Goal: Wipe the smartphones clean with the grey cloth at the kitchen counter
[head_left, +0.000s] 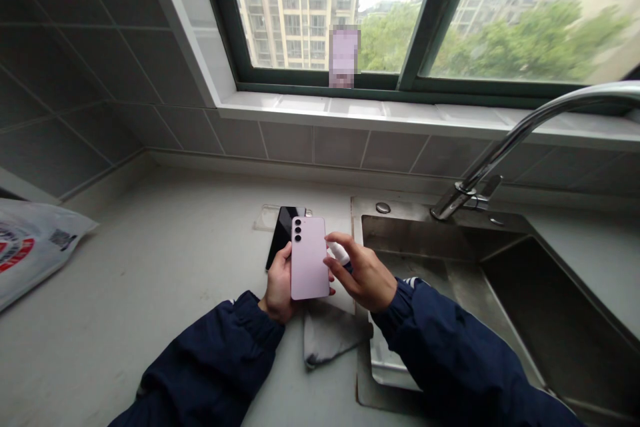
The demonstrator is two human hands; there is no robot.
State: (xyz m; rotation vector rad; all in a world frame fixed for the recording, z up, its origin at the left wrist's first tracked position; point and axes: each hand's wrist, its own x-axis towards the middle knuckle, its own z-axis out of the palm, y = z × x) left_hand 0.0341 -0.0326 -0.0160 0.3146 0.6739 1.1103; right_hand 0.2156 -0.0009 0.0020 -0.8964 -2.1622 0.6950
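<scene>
A pink smartphone (pixel 309 259) is in my left hand (pixel 281 283), its back with several camera lenses facing me. The fingers of that hand wrap round it from the left, with tips showing at its right edge. My right hand (pixel 367 273) is at the phone's right edge, index finger and thumb spread apart, their tips at or against the edge. In the gap between them shows a small white object (pixel 340 252), mostly hidden. A black phone (pixel 286 230) lies on the counter behind, with a clear phone case (pixel 266 217) beside it. Below lies a folded grey cloth (pixel 330 333).
The stainless sink (pixel 357 373) and its curved faucet (pixel 480 160) are on the right. A plastic bag (pixel 40 247) with red print lies at the far left of the pale counter (pixel 165 260). Behind are a tiled wall and a window.
</scene>
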